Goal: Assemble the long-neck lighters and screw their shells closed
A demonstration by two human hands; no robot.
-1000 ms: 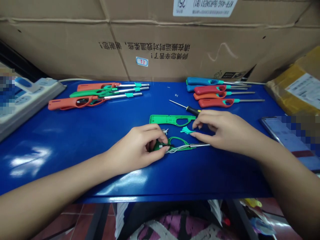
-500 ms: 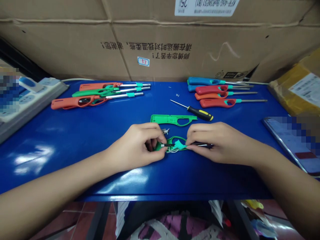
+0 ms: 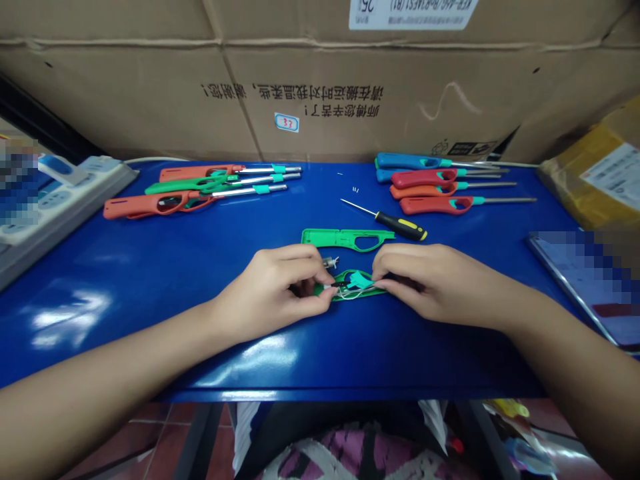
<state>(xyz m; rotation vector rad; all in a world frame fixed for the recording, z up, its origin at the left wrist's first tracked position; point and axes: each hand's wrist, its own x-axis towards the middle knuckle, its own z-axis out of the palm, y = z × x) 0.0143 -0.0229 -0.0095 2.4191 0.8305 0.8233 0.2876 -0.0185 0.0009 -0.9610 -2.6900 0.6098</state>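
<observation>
An opened green lighter half (image 3: 350,288) with white wire and a metal tube lies on the blue table (image 3: 150,267) between my hands. My left hand (image 3: 280,293) pinches its handle end, fingers closed. From the other side my right hand (image 3: 430,280) pinches a small teal trigger piece (image 3: 359,283) onto the lighter half, over the tube. Just behind lies the other green shell half (image 3: 345,238), empty, with a tiny metal part (image 3: 330,261) beside it. A black and yellow screwdriver (image 3: 397,225) rests behind my right hand.
Assembled long lighters lie in two groups: orange and green ones (image 3: 195,190) at back left, blue and red ones (image 3: 430,187) at back right. A power strip (image 3: 55,200) sits far left, a phone (image 3: 590,280) at right, cardboard boxes (image 3: 320,87) behind.
My right hand picked up the teal piece from beside the shell half and brought it down left onto the lighter half. The screwdriver is now uncovered. My left hand has stayed put.
</observation>
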